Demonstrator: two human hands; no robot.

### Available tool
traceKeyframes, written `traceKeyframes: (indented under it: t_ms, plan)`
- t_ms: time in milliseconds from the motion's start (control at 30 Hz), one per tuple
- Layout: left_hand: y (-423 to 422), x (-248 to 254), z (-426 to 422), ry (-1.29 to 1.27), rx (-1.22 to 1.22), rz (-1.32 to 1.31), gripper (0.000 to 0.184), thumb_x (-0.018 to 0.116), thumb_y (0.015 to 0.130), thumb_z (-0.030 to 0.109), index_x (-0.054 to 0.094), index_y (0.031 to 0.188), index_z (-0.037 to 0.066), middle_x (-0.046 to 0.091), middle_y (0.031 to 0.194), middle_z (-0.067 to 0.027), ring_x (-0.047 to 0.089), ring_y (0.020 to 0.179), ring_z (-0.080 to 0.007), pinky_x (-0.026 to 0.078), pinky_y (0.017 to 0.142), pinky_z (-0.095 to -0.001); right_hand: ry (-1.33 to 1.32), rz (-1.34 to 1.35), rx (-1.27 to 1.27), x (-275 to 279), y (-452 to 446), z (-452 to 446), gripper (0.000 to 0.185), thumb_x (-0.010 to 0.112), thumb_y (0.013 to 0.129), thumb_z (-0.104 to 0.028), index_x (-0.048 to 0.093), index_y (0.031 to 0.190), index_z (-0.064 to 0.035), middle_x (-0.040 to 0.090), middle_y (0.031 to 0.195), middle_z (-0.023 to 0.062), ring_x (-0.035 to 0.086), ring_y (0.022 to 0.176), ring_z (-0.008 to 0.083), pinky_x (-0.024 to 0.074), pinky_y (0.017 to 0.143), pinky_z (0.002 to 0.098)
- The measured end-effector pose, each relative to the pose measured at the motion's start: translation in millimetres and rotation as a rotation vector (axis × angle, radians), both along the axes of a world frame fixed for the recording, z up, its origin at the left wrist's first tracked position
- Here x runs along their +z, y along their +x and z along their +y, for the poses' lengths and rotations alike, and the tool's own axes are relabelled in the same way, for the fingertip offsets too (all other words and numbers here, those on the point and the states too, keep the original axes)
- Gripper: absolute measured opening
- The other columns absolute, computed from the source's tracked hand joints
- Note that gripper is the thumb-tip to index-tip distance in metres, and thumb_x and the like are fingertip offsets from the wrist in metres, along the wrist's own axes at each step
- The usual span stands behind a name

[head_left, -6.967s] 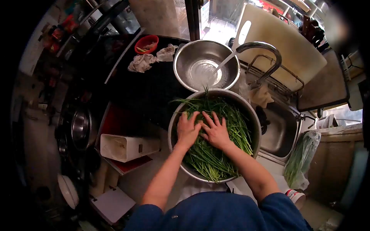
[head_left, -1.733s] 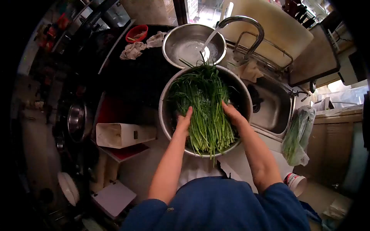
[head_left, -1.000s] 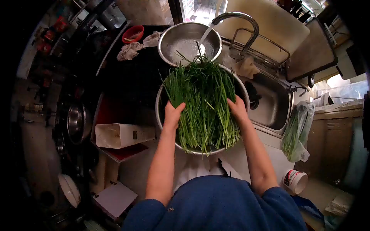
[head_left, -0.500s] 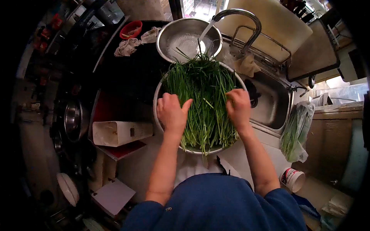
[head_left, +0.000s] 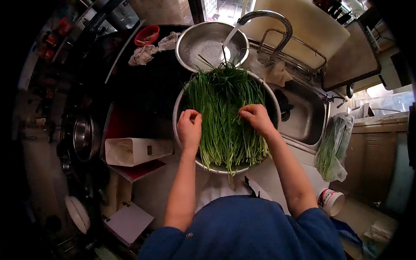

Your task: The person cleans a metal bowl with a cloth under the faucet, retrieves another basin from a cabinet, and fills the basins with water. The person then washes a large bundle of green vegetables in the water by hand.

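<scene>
Long green garlic chives [head_left: 225, 125] fill a large metal basin [head_left: 175, 119], their pale cut ends toward me. Over the basin's left side my left hand [head_left: 190, 129] is closed, fingertips drawn together by the thumb; whatever they may hold is hidden. My right hand [head_left: 258, 118] pinches just above the chives, right of the middle, and what lies between its fingertips is too small to make out. Behind, a second metal bowl [head_left: 184, 52] holds water, with a stream running into it from the curved faucet [head_left: 288, 32].
A sink [head_left: 305, 115] lies to the right, with a cloth [head_left: 278, 74] at its back corner. More greens are in a plastic bag [head_left: 336, 147]. A red bowl [head_left: 147, 35] and rags [head_left: 143, 55] sit back left. A white container [head_left: 138, 151] stands left of the basin.
My right hand has moved left over the chives and closed into a pinch. My left hand has drawn its thumb in. A short pale piece on the chives no longer shows.
</scene>
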State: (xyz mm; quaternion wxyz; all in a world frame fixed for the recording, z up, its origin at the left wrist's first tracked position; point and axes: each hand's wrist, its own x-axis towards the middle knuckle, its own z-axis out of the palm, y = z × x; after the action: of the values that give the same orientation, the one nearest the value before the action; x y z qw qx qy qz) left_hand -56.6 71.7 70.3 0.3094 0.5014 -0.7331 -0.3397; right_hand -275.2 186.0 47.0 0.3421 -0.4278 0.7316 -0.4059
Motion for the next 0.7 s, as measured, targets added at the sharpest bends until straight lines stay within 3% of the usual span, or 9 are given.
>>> traceKeyframes:
  t_ms: [133,267,367,400,500,533,633,667,700]
  plan:
    - [8.9,-13.4,-2.9,0.096,0.050,0.049,0.015,0.066,0.079,0.011,0.061,0.092,0.003,0.059,0.089,-0.0087,0.060,0.077,-0.0219,0.048,0.069,-0.0338,0.011,-0.647,-0.100,24.9,3.0,5.0,0.016,0.067,0.078,-0.014,0.069,0.086,0.0005,0.064,0.072,0.0112,0.059,0.067,0.0122,0.0491,0.066,0.0291]
    - [17.3,-36.1,-1.7,-0.028,0.104,-0.092,0.043,0.069,0.080,0.018,0.053,0.116,0.002,0.054,0.114,-0.0145,0.052,0.106,-0.0279,0.042,0.090,-0.0378,0.122,0.087,0.024,23.0,1.5,25.2,0.023,0.076,0.069,-0.017,0.068,0.082,-0.0001,0.066,0.070,0.0121,0.063,0.064,0.0195,0.0492,0.062,0.0335]
    - [13.5,-41.1,-3.8,0.033,0.113,-0.090,0.067,0.070,0.081,0.027,0.037,0.135,0.003,0.043,0.132,-0.0188,0.040,0.123,-0.0339,0.033,0.102,-0.0421,0.066,0.181,-0.113,28.8,0.2,31.8,0.024,0.077,0.068,-0.018,0.068,0.081,0.0004,0.065,0.071,0.0133,0.063,0.065,0.0246,0.0499,0.063,0.0341]
    - [11.2,-42.0,-3.4,0.111,0.106,-0.063,0.075,0.070,0.081,0.030,0.031,0.140,0.003,0.039,0.138,-0.0201,0.035,0.128,-0.0359,0.030,0.105,-0.0436,0.137,0.173,-0.153,26.3,-6.5,32.5,0.030,0.076,0.070,-0.018,0.067,0.093,-0.0003,0.065,0.093,0.0157,0.063,0.084,0.0284,0.0493,0.074,0.0369]
    - [-0.6,-56.9,-5.9,0.169,0.087,-0.055,0.084,0.067,0.083,0.037,0.020,0.145,0.005,0.033,0.143,-0.0219,0.031,0.132,-0.0374,0.029,0.106,-0.0441,-0.112,0.615,-0.258,10.9,-8.9,34.1,0.045,0.076,0.072,-0.018,0.061,0.112,-0.0037,0.054,0.121,0.0172,0.052,0.109,0.0340,0.0440,0.089,0.0405]
    - [-4.7,-63.1,-6.2,0.089,0.006,-0.120,0.089,0.067,0.082,0.042,0.015,0.148,0.011,0.024,0.149,-0.0188,0.025,0.134,-0.0398,0.029,0.105,-0.0526,-0.078,0.682,-0.211,5.3,-7.7,33.5,0.066,0.073,0.075,-0.029,0.046,0.133,-0.0130,0.035,0.142,0.0162,0.036,0.125,0.0418,0.0364,0.098,0.0473]
    - [-28.6,-59.6,12.9,0.057,-0.091,-0.414,0.091,0.067,0.080,0.048,0.014,0.149,0.019,0.017,0.152,-0.0132,0.018,0.136,-0.0438,0.029,0.099,-0.0642,0.106,0.790,-0.123,-10.3,16.9,20.2,0.076,0.068,0.079,-0.041,0.032,0.143,-0.0222,0.024,0.148,0.0169,0.032,0.127,0.0483,0.0334,0.100,0.0521]
    - [-34.2,-51.8,20.2,0.122,-0.141,-0.420,0.093,0.065,0.078,0.054,0.014,0.149,0.025,0.012,0.154,-0.0081,0.013,0.137,-0.0459,0.027,0.094,-0.0731,0.301,0.713,-0.061,-15.9,23.9,18.8,0.080,0.061,0.083,-0.051,0.019,0.147,-0.0296,0.013,0.153,0.0152,0.024,0.130,0.0530,0.0316,0.098,0.0619]
    - [-39.6,-48.7,23.5,0.150,-0.186,-0.481,0.093,0.066,0.078,0.054,0.012,0.149,0.025,0.010,0.155,-0.0086,0.012,0.137,-0.0454,0.025,0.096,-0.0724,0.370,0.684,-0.053,-20.1,31.4,14.1,0.079,0.058,0.083,-0.053,0.019,0.148,-0.0306,0.010,0.154,0.0122,0.021,0.133,0.0510,0.0312,0.093,0.0698]
